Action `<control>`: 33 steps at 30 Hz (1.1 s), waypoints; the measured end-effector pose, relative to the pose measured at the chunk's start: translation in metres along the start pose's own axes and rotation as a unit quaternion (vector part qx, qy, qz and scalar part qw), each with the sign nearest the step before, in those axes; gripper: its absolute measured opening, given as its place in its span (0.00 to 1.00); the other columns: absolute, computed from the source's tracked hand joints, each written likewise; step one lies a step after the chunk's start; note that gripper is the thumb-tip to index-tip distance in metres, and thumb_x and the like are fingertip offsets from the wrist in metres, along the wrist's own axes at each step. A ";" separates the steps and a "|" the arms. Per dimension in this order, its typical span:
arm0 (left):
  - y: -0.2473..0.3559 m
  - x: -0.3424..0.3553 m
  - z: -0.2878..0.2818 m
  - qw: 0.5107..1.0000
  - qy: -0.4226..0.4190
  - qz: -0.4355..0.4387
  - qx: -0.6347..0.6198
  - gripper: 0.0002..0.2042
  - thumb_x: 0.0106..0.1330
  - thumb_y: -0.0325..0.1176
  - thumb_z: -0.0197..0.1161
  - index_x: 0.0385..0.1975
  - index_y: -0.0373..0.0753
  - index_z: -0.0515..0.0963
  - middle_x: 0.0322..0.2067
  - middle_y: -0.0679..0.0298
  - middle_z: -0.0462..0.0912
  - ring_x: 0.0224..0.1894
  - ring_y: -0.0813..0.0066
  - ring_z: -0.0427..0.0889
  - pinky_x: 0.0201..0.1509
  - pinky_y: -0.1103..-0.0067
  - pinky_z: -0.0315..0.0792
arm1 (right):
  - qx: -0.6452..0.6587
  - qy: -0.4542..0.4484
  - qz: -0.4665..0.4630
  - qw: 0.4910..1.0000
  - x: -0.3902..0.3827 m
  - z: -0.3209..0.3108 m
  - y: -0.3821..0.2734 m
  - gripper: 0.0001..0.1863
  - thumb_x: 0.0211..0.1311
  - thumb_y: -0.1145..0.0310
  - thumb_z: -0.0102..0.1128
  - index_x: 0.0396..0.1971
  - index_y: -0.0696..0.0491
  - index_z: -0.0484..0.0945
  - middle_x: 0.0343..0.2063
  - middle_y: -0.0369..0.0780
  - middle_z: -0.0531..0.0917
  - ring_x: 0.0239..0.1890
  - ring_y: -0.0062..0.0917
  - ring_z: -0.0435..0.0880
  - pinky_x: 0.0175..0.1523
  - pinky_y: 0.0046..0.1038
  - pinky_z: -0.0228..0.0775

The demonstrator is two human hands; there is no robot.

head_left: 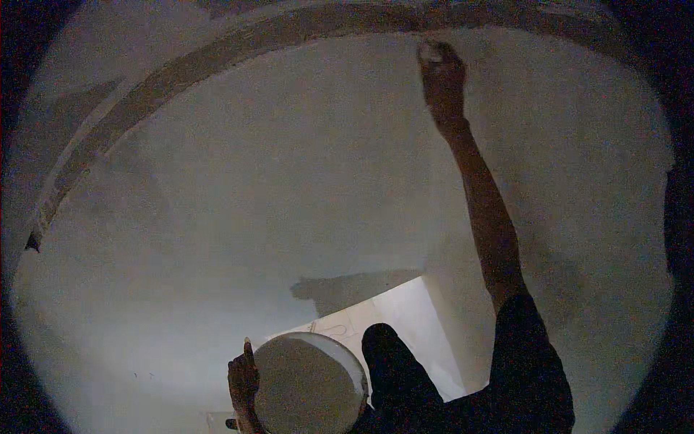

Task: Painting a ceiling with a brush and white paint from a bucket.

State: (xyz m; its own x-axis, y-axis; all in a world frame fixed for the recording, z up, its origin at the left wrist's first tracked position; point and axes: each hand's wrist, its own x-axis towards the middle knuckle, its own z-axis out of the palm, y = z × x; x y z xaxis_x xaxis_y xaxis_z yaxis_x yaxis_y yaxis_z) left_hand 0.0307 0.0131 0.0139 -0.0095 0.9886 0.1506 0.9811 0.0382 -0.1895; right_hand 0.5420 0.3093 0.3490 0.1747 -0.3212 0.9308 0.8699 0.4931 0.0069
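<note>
1. Plaster wall is filling most of the view, pale grey and dimly lit, with a darker curved band running across its top from the left side towards the upper right.
2. Left hand is showing at the bottom, left of centre, gripping the near rim of a round white bucket; one finger is sticking upward, the others are curling at the rim, and the dim light is hiding exactly how they are lying.
3. Bucket is sitting low in the view, just beside the left hand and touching it, its inside looking grey.
4. Bright white floor patch is showing behind the bucket, with a dark foot or knee lying over it.
5. Right hand is reaching up at the end of a long bare arm, pressing against the wall just under the curved band; the fingers are bunching together around something small and pale, though what it is cannot be told.
</note>
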 end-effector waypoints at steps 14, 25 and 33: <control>0.003 -0.004 -0.008 0.999 0.034 0.013 -0.021 0.33 0.58 0.24 0.53 0.66 0.31 0.53 0.30 0.58 0.77 0.32 0.61 0.76 0.43 0.67 0.69 | 0.141 -0.069 0.063 0.986 -0.012 0.026 0.040 0.06 0.62 0.69 0.60 0.35 0.55 0.79 0.31 0.38 0.86 0.27 0.19 0.83 0.29 0.21 0.70; -0.005 -0.004 0.015 0.994 0.088 0.038 0.059 0.32 0.60 0.25 0.53 0.66 0.32 0.54 0.29 0.60 0.76 0.32 0.64 0.76 0.42 0.69 0.69 | 0.223 -0.186 -0.046 0.956 -0.048 0.057 -0.156 0.15 0.58 0.76 0.52 0.47 0.58 0.74 0.49 0.52 0.77 0.52 0.47 0.75 0.59 0.41 0.68; 0.006 -0.005 -0.009 0.998 0.030 0.011 0.062 0.32 0.58 0.24 0.54 0.66 0.34 0.55 0.32 0.58 0.76 0.33 0.63 0.76 0.42 0.69 0.70 | 0.433 -0.128 0.192 0.872 -0.045 0.075 -0.193 0.08 0.57 0.72 0.60 0.36 0.58 0.80 0.34 0.45 0.84 0.33 0.29 0.83 0.40 0.28 0.76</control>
State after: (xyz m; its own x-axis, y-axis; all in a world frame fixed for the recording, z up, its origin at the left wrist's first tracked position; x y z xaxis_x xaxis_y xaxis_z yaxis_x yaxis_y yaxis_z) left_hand 0.0384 0.0072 0.0205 0.0275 0.9791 0.2017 0.9496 0.0375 -0.3113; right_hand 0.3322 0.2890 0.3334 0.1722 0.1379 0.9754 0.0774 0.9852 -0.1530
